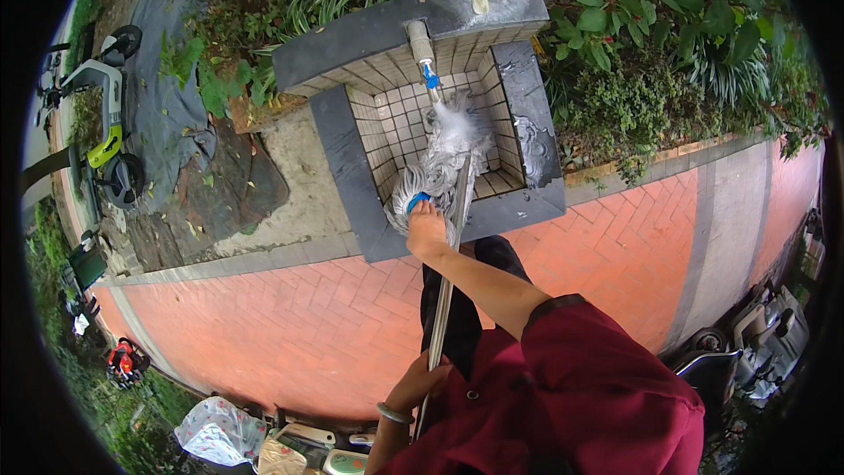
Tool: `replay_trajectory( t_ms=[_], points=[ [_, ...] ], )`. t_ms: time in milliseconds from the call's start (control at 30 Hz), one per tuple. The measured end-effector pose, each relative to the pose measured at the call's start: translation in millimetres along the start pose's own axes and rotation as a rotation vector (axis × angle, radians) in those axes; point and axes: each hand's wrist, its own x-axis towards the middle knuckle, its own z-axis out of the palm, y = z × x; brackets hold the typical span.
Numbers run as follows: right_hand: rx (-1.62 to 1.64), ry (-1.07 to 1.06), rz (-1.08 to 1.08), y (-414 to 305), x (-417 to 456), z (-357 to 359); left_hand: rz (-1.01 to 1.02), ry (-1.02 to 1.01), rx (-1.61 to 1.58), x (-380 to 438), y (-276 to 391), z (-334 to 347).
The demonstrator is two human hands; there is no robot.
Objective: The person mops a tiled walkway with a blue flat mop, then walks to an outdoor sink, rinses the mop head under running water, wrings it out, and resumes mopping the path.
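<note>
My left hand [425, 377], with a bracelet at the wrist, grips the metal handle [443, 320] of a string mop near my body. My right hand [427, 229] reaches over the front rim of a tiled outdoor sink [333, 145]. Its fingers are closed on a blue part [417, 200] among the mop's wet grey strands [435, 171]. The strands trail from the front left rim into the basin. Water [452, 124] sprays onto their far end from a tap with a blue handle [431, 79]. The strands partly hide the blue part and the basin floor.
Dark stone slabs [544, 119] edge the sink. Leafy plants [633, 20] grow behind it and to the right. A scooter [109, 112] stands at far left beside a grey sheet [161, 72]. Red paving [283, 336] runs under me, with parked scooters [768, 336] at lower right.
</note>
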Motion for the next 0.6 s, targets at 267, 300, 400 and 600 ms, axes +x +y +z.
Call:
replay_trajectory(
  t_ms=[267, 300, 400, 600],
  points=[
    [0.093, -0.064, 0.087, -21, -30, -4, -0.057, 0.015, 0.015, -40, -11, -4],
    [0.098, -0.071, 0.09, -23, -31, -9, -0.055, 0.013, 0.024, -43, -8, -3],
    [0.148, -0.084, 0.091, -25, -31, -19, -0.068, 0.001, 0.001, -56, 7, 2],
    [0.276, -0.048, 0.125, -28, -34, -29, -0.086, 0.055, 0.16, -72, 6, -4]
  ],
)
